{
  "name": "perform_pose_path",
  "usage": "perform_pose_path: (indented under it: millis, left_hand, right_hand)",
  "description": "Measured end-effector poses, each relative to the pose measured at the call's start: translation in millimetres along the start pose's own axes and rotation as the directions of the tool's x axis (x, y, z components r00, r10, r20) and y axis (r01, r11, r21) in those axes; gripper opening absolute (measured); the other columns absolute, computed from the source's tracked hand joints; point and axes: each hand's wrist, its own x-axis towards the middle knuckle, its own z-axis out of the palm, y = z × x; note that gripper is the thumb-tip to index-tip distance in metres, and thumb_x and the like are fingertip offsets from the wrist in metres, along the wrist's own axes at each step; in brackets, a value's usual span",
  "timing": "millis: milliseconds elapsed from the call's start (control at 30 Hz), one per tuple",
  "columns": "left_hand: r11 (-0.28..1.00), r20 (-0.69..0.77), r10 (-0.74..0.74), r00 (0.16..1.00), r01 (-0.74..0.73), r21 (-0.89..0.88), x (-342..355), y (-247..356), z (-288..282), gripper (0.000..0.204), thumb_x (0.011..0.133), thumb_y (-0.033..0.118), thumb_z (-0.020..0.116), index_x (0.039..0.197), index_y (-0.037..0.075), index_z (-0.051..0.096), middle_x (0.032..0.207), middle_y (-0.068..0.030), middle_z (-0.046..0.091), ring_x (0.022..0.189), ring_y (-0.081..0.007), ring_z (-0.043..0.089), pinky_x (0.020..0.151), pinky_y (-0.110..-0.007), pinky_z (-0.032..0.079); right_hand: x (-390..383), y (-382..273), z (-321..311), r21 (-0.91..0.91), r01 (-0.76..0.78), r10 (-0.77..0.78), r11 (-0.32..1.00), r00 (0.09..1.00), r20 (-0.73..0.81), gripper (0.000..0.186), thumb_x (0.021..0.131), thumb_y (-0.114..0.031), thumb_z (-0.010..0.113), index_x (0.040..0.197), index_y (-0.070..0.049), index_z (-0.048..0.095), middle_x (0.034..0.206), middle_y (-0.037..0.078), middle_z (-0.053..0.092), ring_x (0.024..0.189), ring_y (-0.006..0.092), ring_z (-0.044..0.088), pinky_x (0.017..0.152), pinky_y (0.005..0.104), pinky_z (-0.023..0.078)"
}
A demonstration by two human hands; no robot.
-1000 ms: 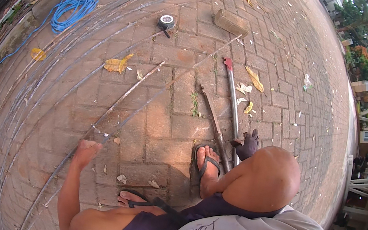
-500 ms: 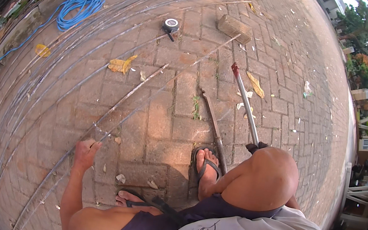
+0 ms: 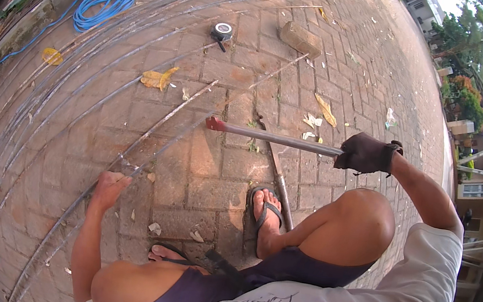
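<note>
My left hand is bare and closed on a thin metal rod at the lower left, just below a tied joint where rods lie together on the pavers. My right hand, in a dark worn glove, grips a long steel tool with a red head, held crosswise above the ground, its head over the rods. Beneath it a rusty bar tool lies pointing away, beside my sandalled foot.
Many long rods run along the left. Blue hose or cable is coiled at the upper left. A tape measure, a brick block and dry leaves lie ahead; plants and buildings line the right.
My right hand has come up from beside my knee, lifting the red-headed tool and swinging its head leftward over the rods. My left hand stays on the rod.
</note>
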Motion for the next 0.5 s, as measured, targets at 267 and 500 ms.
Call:
perform_pose_path:
  millis: [267,500]
  left_hand:
    - [0.997,-0.004,-0.005,1.0,0.004,-0.079,-1.2,-4.5,5.2,0.046,0.089,0.034,0.069,0.067,-0.004,0.054,0.058,-0.015,0.042,0.056,-0.0209,0.039,0.056,-0.042,0.036]
    - [0.995,-0.001,0.007,1.0,-0.007,-0.103,2.1,-13.7,17.0,0.047,0.091,0.034,0.066,0.067,-0.005,0.056,0.057,-0.0191,0.043,0.054,-0.0256,0.039,0.056,-0.045,0.035]
  right_hand:
    - [-10.5,-68.9,-93.0,-0.107,-0.186,0.198,0.977,0.974,0.112,0.048,0.093,-0.049,0.07,0.092,-0.001,0.075,0.068,0.005,0.066,0.057,0.0139,0.062,0.053,0.0324,0.051]
    - [0.2,-89.6,-115.4,-0.151,-0.191,0.212,0.97,0.968,0.138,0.047,0.094,-0.047,0.068,0.097,-0.001,0.074,0.071,0.006,0.066,0.055,0.0158,0.063,0.054,0.0316,0.053]
